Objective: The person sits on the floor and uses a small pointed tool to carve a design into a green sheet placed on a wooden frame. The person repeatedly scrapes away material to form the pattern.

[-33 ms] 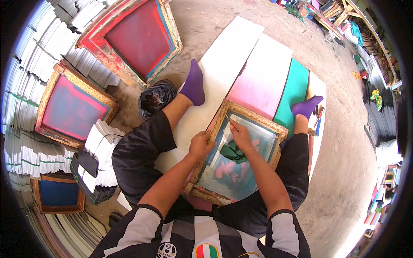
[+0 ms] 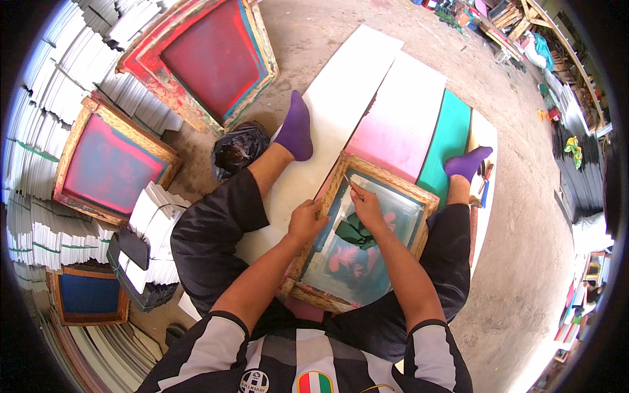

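Observation:
A wooden-framed printing screen (image 2: 409, 250) lies tilted between my legs, its mesh blue-grey with pale pink leaf-like shapes and whitish smears. My left hand (image 2: 307, 221) is closed on the frame's left rail. Over the upper left part of the mesh, my right hand (image 2: 369, 208) pinches a thin, pale, pointed tool (image 2: 347, 178). Its tip is close to the frame's inner corner; I cannot tell whether it touches. A crumpled dark green cloth (image 2: 354, 232) rests on the mesh beside my right wrist.
White boards (image 2: 341, 85) and a green board (image 2: 445, 134) lie under my feet. A black plastic bag (image 2: 239, 149) sits by my left foot. More framed screens (image 2: 213, 59) lean on paper stacks (image 2: 39, 131) at left. Small hand tools (image 2: 485, 187) lie beside my right foot.

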`<state>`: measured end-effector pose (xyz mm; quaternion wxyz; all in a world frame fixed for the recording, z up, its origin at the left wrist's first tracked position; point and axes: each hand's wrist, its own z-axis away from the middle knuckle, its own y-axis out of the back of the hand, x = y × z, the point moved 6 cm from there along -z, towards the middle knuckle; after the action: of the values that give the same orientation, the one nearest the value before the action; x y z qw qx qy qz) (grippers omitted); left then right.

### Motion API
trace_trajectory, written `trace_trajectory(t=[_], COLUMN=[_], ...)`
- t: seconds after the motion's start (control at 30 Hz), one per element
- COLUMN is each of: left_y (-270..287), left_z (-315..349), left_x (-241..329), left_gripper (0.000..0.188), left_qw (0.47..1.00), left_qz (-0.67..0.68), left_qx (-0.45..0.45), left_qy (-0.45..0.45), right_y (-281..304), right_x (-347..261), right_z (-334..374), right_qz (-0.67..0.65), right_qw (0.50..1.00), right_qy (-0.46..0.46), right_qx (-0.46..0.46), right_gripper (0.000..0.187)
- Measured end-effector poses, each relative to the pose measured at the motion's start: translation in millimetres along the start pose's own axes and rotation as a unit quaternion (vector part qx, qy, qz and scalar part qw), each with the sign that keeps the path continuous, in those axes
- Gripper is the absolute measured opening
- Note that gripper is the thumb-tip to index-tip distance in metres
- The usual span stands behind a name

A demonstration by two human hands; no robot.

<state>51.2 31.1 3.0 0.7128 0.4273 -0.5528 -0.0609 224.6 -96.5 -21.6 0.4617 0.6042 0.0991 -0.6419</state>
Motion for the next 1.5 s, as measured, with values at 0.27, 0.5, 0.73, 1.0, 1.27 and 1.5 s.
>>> trace_trajectory(t=[0.27, 0.5, 0.73, 1.0, 1.27, 1.5], left_y=[-0.1, 2.0, 2.1, -0.6, -1.8, 2.2], left_z=[3.2, 7.3, 8.2, 9.7, 8.0, 4.1], left_x=[0.5, 2.6, 2.5, -3.6, -5.6, -3.6], left_gripper=[0.055, 0.056, 0.053, 0.057, 0.056, 0.059], left_qw=[1.0, 0.998, 0.996, 0.998, 0.998, 0.997], left_qz=[-0.002, 0.003, 0.022, 0.034, 0.031, 0.044], left_qx=[0.005, 0.025, 0.013, 0.044, 0.032, -0.014], left_qy=[0.011, 0.051, 0.08, 0.035, 0.042, 0.067], right_y=[14.4, 11.3, 12.5, 9.1, 7.8, 1.8], right_x=[-40.5, -52.2, -67.0, -69.5, -78.7, -84.8], right_z=[10.2, 38.0, 42.2, 42.4, 41.1, 38.7], right_qz=[-0.063, 0.267, 0.366, 0.376, 0.386, 0.429], right_qw=[0.971, 0.964, 0.931, 0.927, 0.922, 0.903], right_qy=[-0.221, -0.015, -0.013, -0.005, 0.002, -0.005], right_qx=[-0.058, 0.008, 0.015, -0.005, -0.01, -0.033], right_gripper=[0.041, 0.039, 0.036, 0.038, 0.038, 0.041])
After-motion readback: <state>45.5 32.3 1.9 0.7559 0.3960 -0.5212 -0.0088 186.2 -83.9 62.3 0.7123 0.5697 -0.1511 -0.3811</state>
